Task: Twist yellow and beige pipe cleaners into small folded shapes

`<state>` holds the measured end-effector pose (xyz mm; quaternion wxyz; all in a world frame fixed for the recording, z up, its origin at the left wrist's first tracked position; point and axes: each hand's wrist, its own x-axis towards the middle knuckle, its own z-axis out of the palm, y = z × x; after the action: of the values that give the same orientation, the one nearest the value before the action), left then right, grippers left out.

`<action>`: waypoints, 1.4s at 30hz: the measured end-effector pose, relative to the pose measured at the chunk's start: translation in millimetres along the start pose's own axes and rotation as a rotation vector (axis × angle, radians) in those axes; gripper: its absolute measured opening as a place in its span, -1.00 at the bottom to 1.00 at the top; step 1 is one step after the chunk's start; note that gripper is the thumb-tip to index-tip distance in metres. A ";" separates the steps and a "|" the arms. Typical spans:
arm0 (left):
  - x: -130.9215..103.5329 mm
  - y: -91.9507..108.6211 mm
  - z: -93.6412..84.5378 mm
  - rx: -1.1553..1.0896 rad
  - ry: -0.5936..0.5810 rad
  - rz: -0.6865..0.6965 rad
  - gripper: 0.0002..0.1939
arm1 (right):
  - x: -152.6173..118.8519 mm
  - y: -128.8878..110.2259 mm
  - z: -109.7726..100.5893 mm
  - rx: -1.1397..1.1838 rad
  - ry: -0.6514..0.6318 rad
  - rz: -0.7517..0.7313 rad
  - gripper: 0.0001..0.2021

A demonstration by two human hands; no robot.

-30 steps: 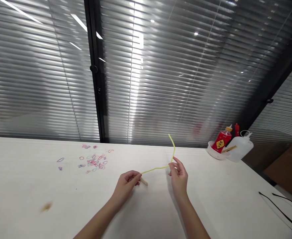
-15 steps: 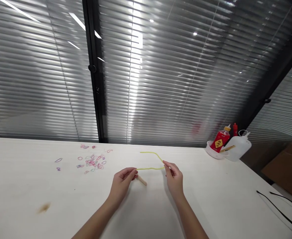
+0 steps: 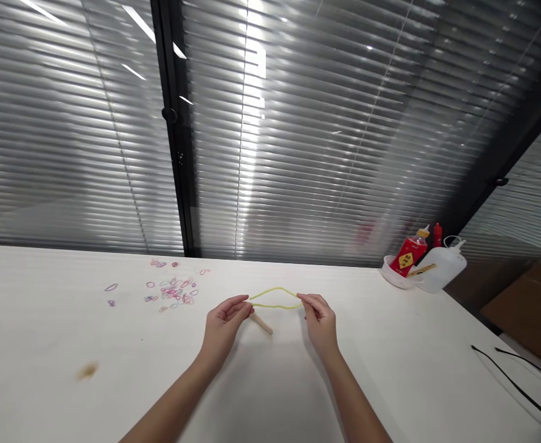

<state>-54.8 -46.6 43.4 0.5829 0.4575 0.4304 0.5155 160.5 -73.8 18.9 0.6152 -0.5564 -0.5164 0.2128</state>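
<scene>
A thin yellow cord [image 3: 277, 288] is bent back on itself into a flat, eye-shaped loop between my two hands. My left hand [image 3: 224, 323] pinches it at the left, where its two runs come together at the fingertips. At the other end, thumb and forefinger of my right hand [image 3: 319, 323] are closed on the bend. A short light wooden stick [image 3: 262, 324] pokes out from beside my left fingers, its upper end hidden by them; whether the hand touches it I cannot tell.
Small coloured rubber bands [image 3: 173, 292] lie scattered on the white table [image 3: 160, 369] to the left. At the back right stand a red-labelled bottle [image 3: 409, 257] in a white bowl [image 3: 397, 282] and a translucent squeeze bottle [image 3: 443, 269]. Black cables [image 3: 514, 384] lie at right.
The free upper end of the yellow cord has come round to my left fingertips, closing the open bend into a loop. Both hands have stayed nearly in place.
</scene>
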 end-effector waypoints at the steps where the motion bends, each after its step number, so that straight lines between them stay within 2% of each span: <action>1: -0.1 0.3 0.2 -0.003 0.004 0.008 -0.50 | -0.1 0.1 0.0 -0.003 -0.004 -0.003 -0.75; 9: -0.3 0.0 -0.7 -0.003 0.020 -0.022 -0.49 | -1.2 -3.5 0.1 -0.026 -0.039 -0.058 -0.78; 18: 1.0 1.7 -0.2 0.003 0.043 -0.070 -0.55 | -1.0 -6.4 0.5 -0.011 -0.049 -0.038 -0.77; 29: 2.9 0.0 -3.4 0.021 -0.040 -0.099 -0.64 | -0.1 -9.6 1.4 -0.018 -0.039 -0.061 -0.77; 37: 4.8 -0.3 -4.0 0.002 -0.028 -0.110 -0.64 | 1.6 -7.8 -5.8 -0.147 -0.206 -0.117 -0.74; 42: 7.0 -2.6 -7.9 -0.030 -0.003 -0.178 -0.64 | -1.3 -4.2 -5.4 -0.324 -0.334 -0.225 -0.67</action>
<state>-61.2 -39.0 39.1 0.6337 0.4094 0.4607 0.4675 163.4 -78.6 23.0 0.4439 -0.5438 -0.6970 0.1464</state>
